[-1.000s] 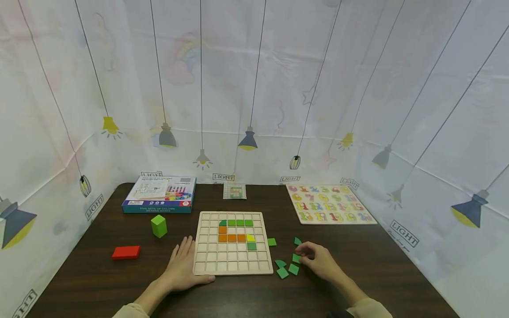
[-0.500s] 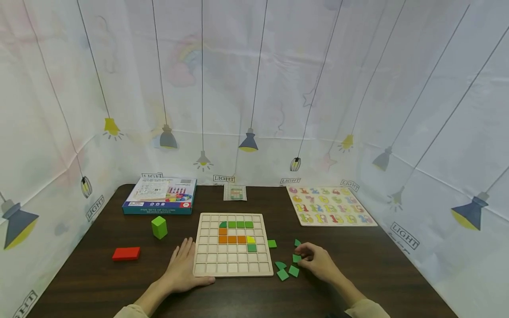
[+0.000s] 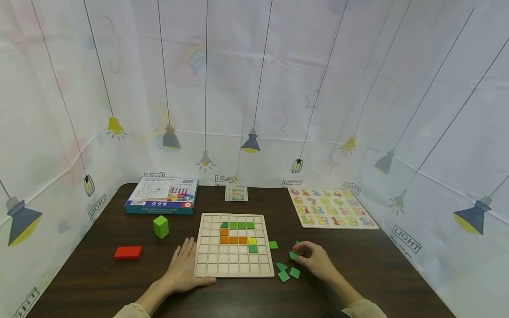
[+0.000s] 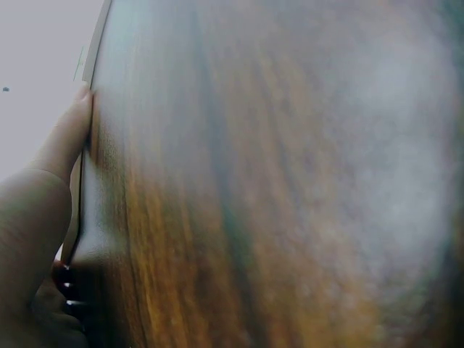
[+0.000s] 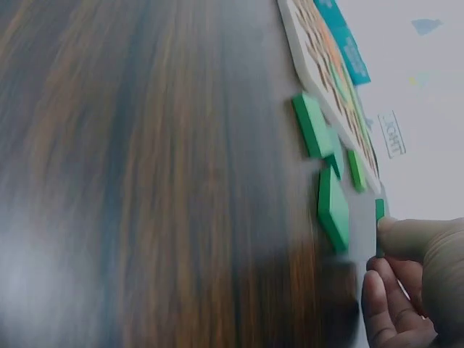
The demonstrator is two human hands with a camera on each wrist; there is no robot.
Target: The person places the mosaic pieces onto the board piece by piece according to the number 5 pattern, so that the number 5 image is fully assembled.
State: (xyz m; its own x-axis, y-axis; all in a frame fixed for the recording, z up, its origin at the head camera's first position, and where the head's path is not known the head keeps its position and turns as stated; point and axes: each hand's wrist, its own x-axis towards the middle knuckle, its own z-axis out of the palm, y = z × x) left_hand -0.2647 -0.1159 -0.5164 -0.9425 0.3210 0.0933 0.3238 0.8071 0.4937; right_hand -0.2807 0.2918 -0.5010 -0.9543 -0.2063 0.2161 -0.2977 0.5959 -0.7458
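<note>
My left hand (image 3: 184, 267) lies flat on the table with fingers spread, its thumb along the near left corner of a wooden grid board (image 3: 212, 257). Seated on the board are a row of light green tiles (image 3: 240, 225), orange tiles (image 3: 233, 240), a yellow piece (image 3: 252, 240) and green pieces. Right of the board, my right hand (image 3: 316, 261) pinches a small green tile (image 5: 380, 209) between thumb and fingers. Close by lie two green square tiles (image 3: 294, 273) and a green quarter-round piece (image 3: 282, 266). Another green piece is mostly hidden behind my right fingers.
A light green tile (image 3: 273, 245) lies by the board's right edge. Further left are a green block (image 3: 161, 227) and a red block (image 3: 128, 253). Behind stand a boxed set (image 3: 159, 207), a pattern card (image 3: 236, 193) and a number board (image 3: 333, 208). Curtains enclose the table.
My right hand has shifted slightly left toward the board, bringing the green tile along with it. The left hand and the board stay put; the head view has tilted a little.
</note>
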